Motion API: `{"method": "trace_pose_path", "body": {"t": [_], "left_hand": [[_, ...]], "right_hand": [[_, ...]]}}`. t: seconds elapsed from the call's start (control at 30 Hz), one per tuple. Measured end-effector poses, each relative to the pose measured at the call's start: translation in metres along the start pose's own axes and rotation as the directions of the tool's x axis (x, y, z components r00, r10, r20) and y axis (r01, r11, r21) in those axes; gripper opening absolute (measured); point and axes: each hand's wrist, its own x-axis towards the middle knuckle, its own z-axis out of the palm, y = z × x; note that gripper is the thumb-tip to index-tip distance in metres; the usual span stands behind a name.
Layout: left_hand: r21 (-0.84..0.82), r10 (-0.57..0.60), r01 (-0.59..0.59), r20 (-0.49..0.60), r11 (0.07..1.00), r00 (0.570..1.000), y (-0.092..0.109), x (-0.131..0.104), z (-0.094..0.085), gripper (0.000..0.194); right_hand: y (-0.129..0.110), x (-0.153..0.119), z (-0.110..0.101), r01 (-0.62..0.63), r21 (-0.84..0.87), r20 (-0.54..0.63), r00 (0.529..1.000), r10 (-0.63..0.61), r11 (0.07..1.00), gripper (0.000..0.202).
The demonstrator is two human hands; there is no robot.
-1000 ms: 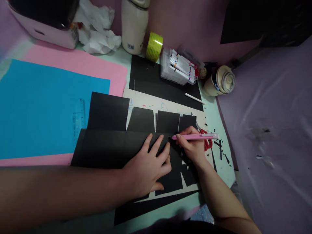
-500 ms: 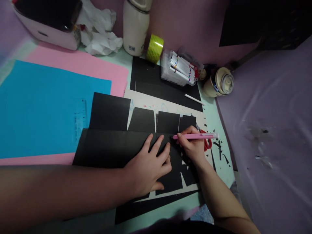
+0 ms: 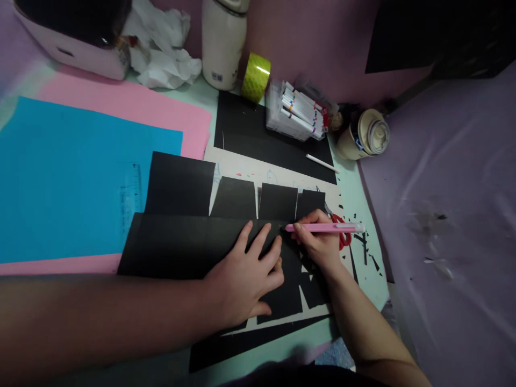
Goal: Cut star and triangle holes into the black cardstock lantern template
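Note:
A black paper sheet (image 3: 173,236) with flaps cut along its far and near edges lies on a white board (image 3: 237,169). My left hand (image 3: 248,274) rests flat on it with the fingers spread. Just right of those fingertips, my right hand (image 3: 318,242) grips a pink pen (image 3: 318,228), its tip at the black paper near the fold line. A small pale mark shows by the tip. Red-handled scissors (image 3: 343,232) lie behind my right hand, partly hidden by it and the pen.
Blue paper (image 3: 72,188) over pink paper (image 3: 177,107) lies left, with a clear ruler (image 3: 131,199) on it. Along the back stand a white bottle (image 3: 224,48), yellow tape roll (image 3: 256,78), marker box (image 3: 296,113) and cup (image 3: 363,134). Black scraps (image 3: 365,250) litter the right.
A small pale mark now shows on the black paper by the pen tip. The pen has shifted very slightly; my left hand stays in place. The view has shifted a little.

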Motion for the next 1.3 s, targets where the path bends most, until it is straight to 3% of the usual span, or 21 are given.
{"method": "trace_pose_path", "body": {"t": [1.3], "left_hand": [[-0.006, 0.000, 0.000, 0.000, 1.000, 1.000, -0.0002, 0.0004, 0.0007, 0.069]], "right_hand": [[0.0027, 0.0000, 0.0011, -0.028, -0.003, -0.013, 1.000, 0.028, 1.000, 0.027]]}}
